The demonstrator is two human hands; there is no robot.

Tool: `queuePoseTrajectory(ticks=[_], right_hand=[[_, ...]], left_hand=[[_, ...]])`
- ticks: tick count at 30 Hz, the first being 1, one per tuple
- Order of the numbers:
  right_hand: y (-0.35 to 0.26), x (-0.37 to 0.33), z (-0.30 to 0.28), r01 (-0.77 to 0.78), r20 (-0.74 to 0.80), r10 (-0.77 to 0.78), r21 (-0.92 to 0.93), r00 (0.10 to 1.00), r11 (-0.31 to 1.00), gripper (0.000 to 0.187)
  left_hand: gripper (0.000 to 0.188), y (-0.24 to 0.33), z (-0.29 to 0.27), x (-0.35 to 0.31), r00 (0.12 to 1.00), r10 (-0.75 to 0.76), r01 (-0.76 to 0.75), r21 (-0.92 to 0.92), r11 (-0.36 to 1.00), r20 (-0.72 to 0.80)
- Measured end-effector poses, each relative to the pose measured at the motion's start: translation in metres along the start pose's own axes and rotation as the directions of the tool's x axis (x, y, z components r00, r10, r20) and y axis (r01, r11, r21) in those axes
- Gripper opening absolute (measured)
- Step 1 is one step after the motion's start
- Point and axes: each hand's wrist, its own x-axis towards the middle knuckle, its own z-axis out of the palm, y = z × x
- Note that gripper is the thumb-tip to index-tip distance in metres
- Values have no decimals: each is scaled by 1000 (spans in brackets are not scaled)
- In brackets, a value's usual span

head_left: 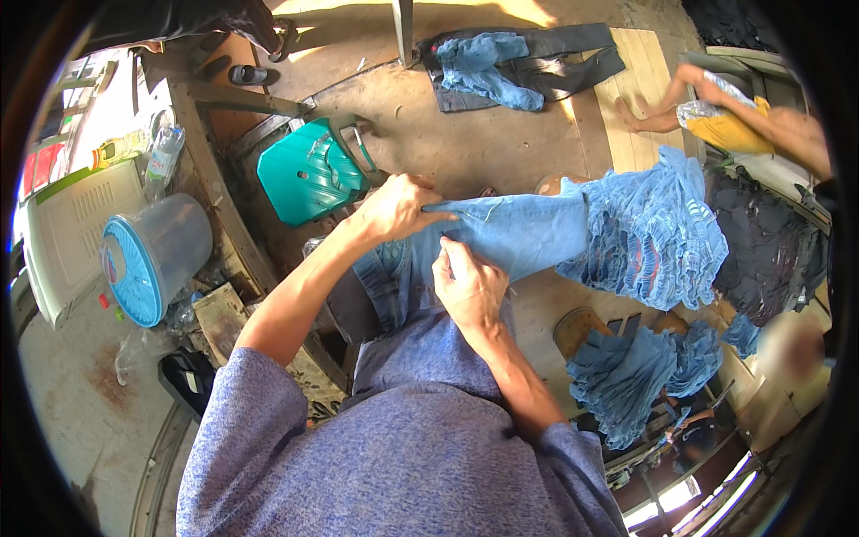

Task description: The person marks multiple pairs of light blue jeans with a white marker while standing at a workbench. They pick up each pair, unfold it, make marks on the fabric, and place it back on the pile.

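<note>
A light blue denim garment [528, 234] is stretched out across my lap, its one leg reaching to the right. My left hand [403, 208] is closed on its upper edge, thumb lying along the cloth. Just below, my right hand [472, 286] is closed close to the same cloth. A small dark tip shows at its fingertips, but what it holds is too small to make out. More gathered denim [389, 273] lies on my lap beneath the hands. A large pile of ruffled blue denim pieces [649, 234] stands at the garment's right end.
A green plastic stool [309, 170] stands front left, near a clear tub with a blue lid [134, 268]. Dark trousers [573, 76] lie on the floor ahead. More denim pieces [622, 376] hang at the right. Another person in yellow shorts [734, 128] sits far right.
</note>
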Motion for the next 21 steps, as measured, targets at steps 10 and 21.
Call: queuePoseTrajectory(ticks=[10, 21], right_hand=[[0, 4, 0, 7, 44, -5, -49, 999, 999, 13], [2, 8, -2, -26, 84, 26, -7, 996, 1000, 17]], left_hand=[[40, 2, 1, -1, 1000, -22, 22, -11, 1000, 1], [39, 2, 1, -1, 1000, -20, 20, -20, 1000, -8]])
